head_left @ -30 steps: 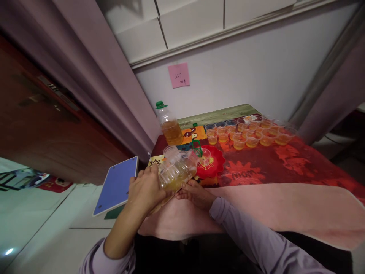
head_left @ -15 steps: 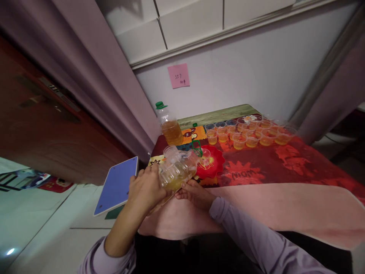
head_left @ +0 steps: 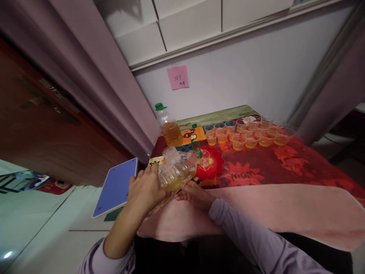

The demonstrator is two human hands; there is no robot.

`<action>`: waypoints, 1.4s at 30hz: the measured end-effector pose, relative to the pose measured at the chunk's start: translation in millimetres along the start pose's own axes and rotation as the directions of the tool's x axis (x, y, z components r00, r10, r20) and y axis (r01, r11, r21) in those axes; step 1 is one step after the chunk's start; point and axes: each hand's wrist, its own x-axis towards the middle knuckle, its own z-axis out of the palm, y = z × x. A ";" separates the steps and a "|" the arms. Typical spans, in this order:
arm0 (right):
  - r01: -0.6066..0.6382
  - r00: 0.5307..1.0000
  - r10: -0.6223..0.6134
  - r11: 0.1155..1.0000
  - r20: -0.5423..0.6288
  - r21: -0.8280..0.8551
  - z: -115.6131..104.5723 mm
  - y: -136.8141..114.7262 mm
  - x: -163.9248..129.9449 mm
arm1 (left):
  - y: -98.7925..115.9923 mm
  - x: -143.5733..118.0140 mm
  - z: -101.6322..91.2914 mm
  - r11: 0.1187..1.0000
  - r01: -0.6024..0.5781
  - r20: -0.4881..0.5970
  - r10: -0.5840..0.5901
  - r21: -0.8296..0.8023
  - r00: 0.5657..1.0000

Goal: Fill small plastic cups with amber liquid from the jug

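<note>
A clear plastic bottle [head_left: 178, 173] of yellowish liquid lies tilted nearly on its side, its neck pointing right. My left hand [head_left: 146, 186] is wrapped over the bottle's upper side near its base. From below, my right hand [head_left: 195, 195] supports the bottle, fingers closed against its underside. The mouth, with a green handle ring [head_left: 196, 148] at the neck, meets a clear plastic cup [head_left: 204, 156] standing on a red scalloped plate [head_left: 217, 172]. Behind the bottle sits another clear cup [head_left: 169, 151], partly hidden.
Several clear cups of amber liquid [head_left: 252, 140] stand in rows at the table's back right. A green-capped bottle [head_left: 171, 131] stands at the back left, with a loose green cap [head_left: 194, 125] nearby. A blue-topped stool [head_left: 116, 186] is left of the table.
The bottle and both hands hold almost the same position and tilt. The whole view has shifted very slightly.
</note>
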 end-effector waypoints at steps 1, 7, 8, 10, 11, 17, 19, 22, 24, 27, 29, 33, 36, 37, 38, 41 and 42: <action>-0.002 1.000 0.002 1.000 0.002 -0.001 0.4 -0.2 -0.1 | 0.3 -0.3 -0.8 1.000 -0.001 0.006 0.001 -0.003 1.000; 0.004 1.000 -0.004 1.000 -0.002 -0.018 -0.1 0.9 0.3 | 2.4 -1.7 -4.5 1.000 0.006 0.013 -0.006 -0.004 1.000; 0.004 1.000 -0.004 1.000 -0.002 -0.021 -0.6 1.3 0.5 | 2.2 -1.6 -3.9 1.000 0.007 0.012 -0.007 -0.005 1.000; 0.002 1.000 -0.002 1.000 -0.002 -0.017 -1.8 2.0 1.0 | 1.3 -1.2 -1.7 1.000 0.004 -0.004 -0.005 -0.013 1.000; 0.001 1.000 -0.001 1.000 -0.002 -0.013 -2.4 2.4 1.2 | 0.6 -1.1 -0.4 1.000 -0.001 -0.017 0.000 -0.019 1.000; 0.008 1.000 -0.008 1.000 0.007 0.000 -3.6 3.0 1.2 | -0.9 -0.6 2.7 1.000 -0.012 -0.027 0.012 -0.007 1.000; 0.004 1.000 -0.004 1.000 0.004 -0.001 -2.9 2.3 1.0 | -0.5 -0.7 2.2 1.000 -0.006 -0.028 0.006 -0.007 1.000; -0.003 1.000 0.003 1.000 0.001 -0.005 -1.7 1.2 0.7 | -0.3 -1.0 1.8 1.000 -0.012 -0.039 0.012 -0.013 0.999; -0.003 1.000 0.003 1.000 -0.001 -0.007 -1.1 0.8 0.4 | -0.5 -1.3 1.7 1.000 -0.021 -0.031 0.021 -0.021 0.999; 0.000 1.000 0.000 1.000 -0.002 -0.008 -0.4 0.3 -0.5 | -0.5 -1.8 1.3 0.999 -0.019 -0.015 0.019 -0.029 1.000; 0.003 1.000 -0.003 1.000 -0.003 -0.011 0.1 -0.4 -1.0 | -0.4 -2.0 1.1 1.000 -0.017 -0.016 0.017 -0.022 1.000; 0.000 1.000 0.000 1.000 0.000 -0.007 1.4 -2.0 -1.2 | 0.0 -1.5 1.9 1.000 -0.011 -0.017 0.011 0.010 1.000; 0.001 1.000 -0.001 1.000 0.016 0.000 2.1 -2.6 -1.2 | 0.3 -0.9 2.8 1.000 0.007 -0.022 -0.006 0.027 1.000; 0.004 1.000 -0.004 1.000 0.023 0.000 2.3 -2.7 -1.5 | 0.4 -0.9 3.0 1.000 0.008 -0.025 -0.008 0.025 1.000; 0.009 1.000 -0.009 1.000 0.027 -0.002 2.5 -2.8 -1.8 | 0.4 -1.0 3.2 1.000 0.007 -0.028 -0.007 0.019 1.000; 0.021 0.999 -0.020 1.000 0.029 -0.016 3.5 -2.9 -3.6 | 0.0 -1.6 3.8 1.000 0.002 -0.028 -0.002 -0.002 1.000; 0.021 0.999 -0.021 1.000 0.026 -0.019 4.1 -3.1 -4.2 | -0.3 -1.9 4.0 1.000 0.002 -0.029 -0.002 -0.006 1.000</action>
